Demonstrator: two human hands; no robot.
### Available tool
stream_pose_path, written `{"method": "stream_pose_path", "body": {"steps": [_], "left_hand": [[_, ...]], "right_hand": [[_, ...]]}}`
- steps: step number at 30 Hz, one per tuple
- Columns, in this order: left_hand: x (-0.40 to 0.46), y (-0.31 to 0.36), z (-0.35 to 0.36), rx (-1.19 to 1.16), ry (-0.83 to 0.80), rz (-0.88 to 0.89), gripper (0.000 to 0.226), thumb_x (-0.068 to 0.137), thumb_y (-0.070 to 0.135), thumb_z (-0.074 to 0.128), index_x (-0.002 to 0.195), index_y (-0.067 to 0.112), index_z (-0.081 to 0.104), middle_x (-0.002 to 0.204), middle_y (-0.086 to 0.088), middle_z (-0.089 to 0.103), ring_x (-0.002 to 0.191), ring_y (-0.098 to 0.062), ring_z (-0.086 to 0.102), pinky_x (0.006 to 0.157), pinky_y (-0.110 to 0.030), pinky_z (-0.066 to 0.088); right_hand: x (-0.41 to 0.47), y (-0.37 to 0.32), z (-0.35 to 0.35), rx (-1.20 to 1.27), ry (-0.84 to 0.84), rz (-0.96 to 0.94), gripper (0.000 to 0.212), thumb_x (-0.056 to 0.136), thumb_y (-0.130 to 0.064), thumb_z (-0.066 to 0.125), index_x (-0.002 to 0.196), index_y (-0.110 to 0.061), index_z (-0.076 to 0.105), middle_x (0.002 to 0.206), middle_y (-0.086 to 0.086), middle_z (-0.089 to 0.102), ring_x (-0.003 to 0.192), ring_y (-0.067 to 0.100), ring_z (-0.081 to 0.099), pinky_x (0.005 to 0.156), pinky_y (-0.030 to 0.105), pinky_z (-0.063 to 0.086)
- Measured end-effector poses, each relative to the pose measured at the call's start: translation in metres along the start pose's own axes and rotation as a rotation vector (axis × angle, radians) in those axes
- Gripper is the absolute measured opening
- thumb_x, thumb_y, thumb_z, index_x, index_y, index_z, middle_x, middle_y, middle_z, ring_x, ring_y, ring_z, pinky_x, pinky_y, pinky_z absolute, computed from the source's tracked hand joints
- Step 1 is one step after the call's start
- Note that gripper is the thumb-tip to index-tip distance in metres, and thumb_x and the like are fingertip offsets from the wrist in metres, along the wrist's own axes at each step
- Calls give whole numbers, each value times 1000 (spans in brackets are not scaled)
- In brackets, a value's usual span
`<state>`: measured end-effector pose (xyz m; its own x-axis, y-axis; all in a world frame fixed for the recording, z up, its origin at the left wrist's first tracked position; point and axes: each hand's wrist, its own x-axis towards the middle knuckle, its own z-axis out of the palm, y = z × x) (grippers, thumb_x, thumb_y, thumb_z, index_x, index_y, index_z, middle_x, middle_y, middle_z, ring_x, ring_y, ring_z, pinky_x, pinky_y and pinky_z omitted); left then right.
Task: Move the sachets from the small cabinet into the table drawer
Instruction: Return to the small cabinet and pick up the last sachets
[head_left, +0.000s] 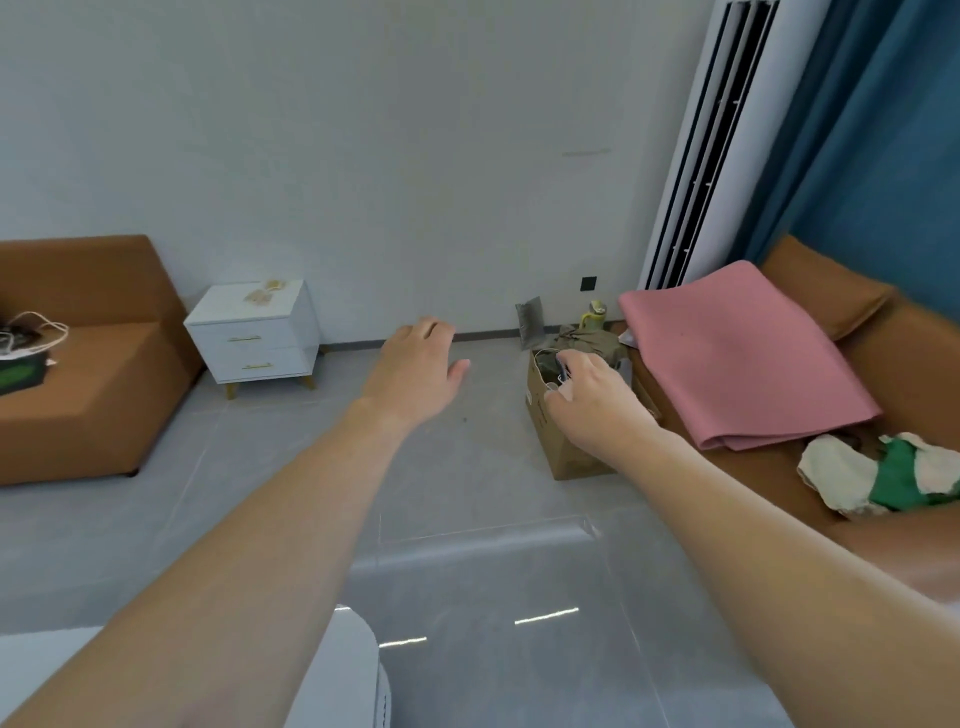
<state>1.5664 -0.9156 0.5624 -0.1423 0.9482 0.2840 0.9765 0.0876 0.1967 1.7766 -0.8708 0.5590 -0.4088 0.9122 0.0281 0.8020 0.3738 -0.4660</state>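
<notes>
Nearest you, a white rounded desk (358, 670) edge shows at the bottom. Both your arms reach out over the grey floor (467, 545). Your left hand (415, 364) hangs open in the air, fingers relaxed, holding nothing. Your right hand (587, 389) has its fingers curled round a small dark thing (563, 373), too blurred to name, just in front of a cardboard box (561, 447) beside the sofa (857, 364). Farther off, against the wall, the white cabinet (257, 335) stands with both drawers shut, and the sachets (265, 292) lie on its top, toward the back edge.
</notes>
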Motion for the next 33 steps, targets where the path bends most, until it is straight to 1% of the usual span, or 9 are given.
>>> {"method": "stream_pose_path", "body": {"steps": [3, 7, 13, 17, 22, 27, 33], "left_hand": [[62, -27, 13, -5, -3, -2, 47, 96, 34, 52, 133, 5, 49, 135, -13, 49, 120, -34, 48, 101, -42, 40], [138, -56, 26, -27, -5, 3, 48, 96, 33, 52, 135, 5, 47, 136, -14, 49, 121, -34, 48, 102, -42, 40], [247, -88, 49, -22, -24, -19, 50, 95, 33, 53, 135, 5, 47, 136, -15, 49, 120, -36, 48, 102, -43, 39], [313, -108, 63, -16, -6, -62, 50, 96, 33, 50, 138, 6, 44, 139, -14, 46, 124, -35, 45, 105, -42, 37], [379, -141, 73, -18, 1, -84, 49, 97, 33, 48, 139, 8, 43, 142, -11, 44, 127, -32, 43, 106, -40, 35], [436, -211, 78, -9, 6, -144, 50, 98, 34, 46, 141, 9, 40, 144, -9, 41, 128, -30, 41, 106, -39, 36], [505, -316, 84, -7, -20, -218, 49, 98, 35, 45, 141, 10, 41, 146, -8, 40, 130, -29, 40, 104, -38, 35]], "right_hand": [[71, -5, 6, 7, 10, -13, 58, 94, -26, 45, 147, -11, 29, 150, 11, 34, 136, 28, 34, 111, 39, 31], [152, -11, 9, -3, -1, -23, 58, 95, -25, 46, 148, -11, 28, 151, 10, 33, 138, 28, 32, 111, 37, 28], [270, -3, -1, -3, 0, -28, 57, 95, -24, 45, 148, -11, 28, 151, 10, 33, 137, 28, 32, 111, 38, 29], [348, 7, 1, 2, -11, -50, 57, 96, -25, 46, 148, -11, 28, 150, 10, 34, 137, 27, 33, 111, 38, 29], [435, -8, 8, 32, -28, -81, 56, 95, -26, 47, 147, -10, 31, 148, 11, 37, 135, 27, 35, 111, 38, 30], [520, -50, 35, 23, -60, -136, 56, 96, -25, 45, 148, -10, 29, 151, 9, 34, 139, 26, 30, 114, 37, 27], [619, -109, 68, 25, -64, -134, 56, 97, -24, 45, 148, -9, 29, 152, 9, 32, 138, 25, 32, 112, 37, 28]]}}
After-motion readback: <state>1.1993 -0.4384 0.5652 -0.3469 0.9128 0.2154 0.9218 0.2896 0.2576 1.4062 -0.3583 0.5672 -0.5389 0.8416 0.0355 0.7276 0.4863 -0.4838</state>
